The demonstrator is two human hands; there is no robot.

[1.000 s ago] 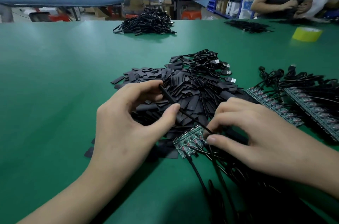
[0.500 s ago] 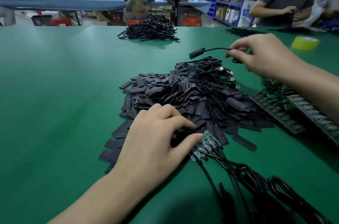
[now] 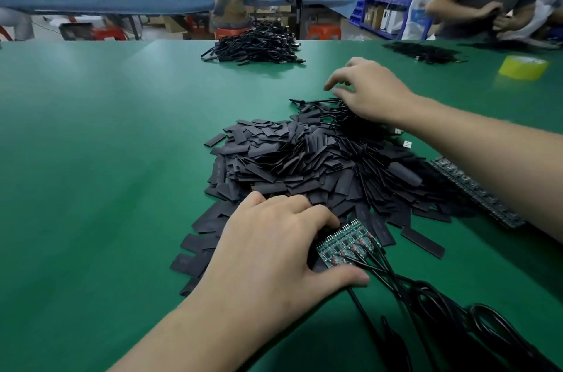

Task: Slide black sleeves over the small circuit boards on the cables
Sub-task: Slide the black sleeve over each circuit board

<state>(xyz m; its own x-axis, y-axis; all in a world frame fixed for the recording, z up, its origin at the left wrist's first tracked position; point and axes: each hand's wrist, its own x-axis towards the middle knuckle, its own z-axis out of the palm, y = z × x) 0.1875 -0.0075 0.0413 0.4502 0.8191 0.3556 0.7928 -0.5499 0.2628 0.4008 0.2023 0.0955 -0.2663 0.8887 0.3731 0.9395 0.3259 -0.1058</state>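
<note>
Head view: left hand (image 3: 268, 253) rests at the near edge of the black sleeves (image 3: 304, 158) pile on the green table (image 3: 106, 158). Its fingertips are buried beside a strip of circuit boards (image 3: 347, 245) and its thumb lies across their cables (image 3: 396, 283); whether it pinches anything I cannot tell. Right hand (image 3: 371, 91), fingers loose and holding nothing, hovers over a cable tangle (image 3: 323, 106) beyond the pile. More board strips (image 3: 475, 189) lie partly hidden by the right forearm; a yellow tape roll (image 3: 523, 67) sits far right

Right hand (image 3: 374, 94) now down on the cable pile (image 3: 344, 118) behind the sleeves (image 3: 304, 164), no longer aloft.
</note>
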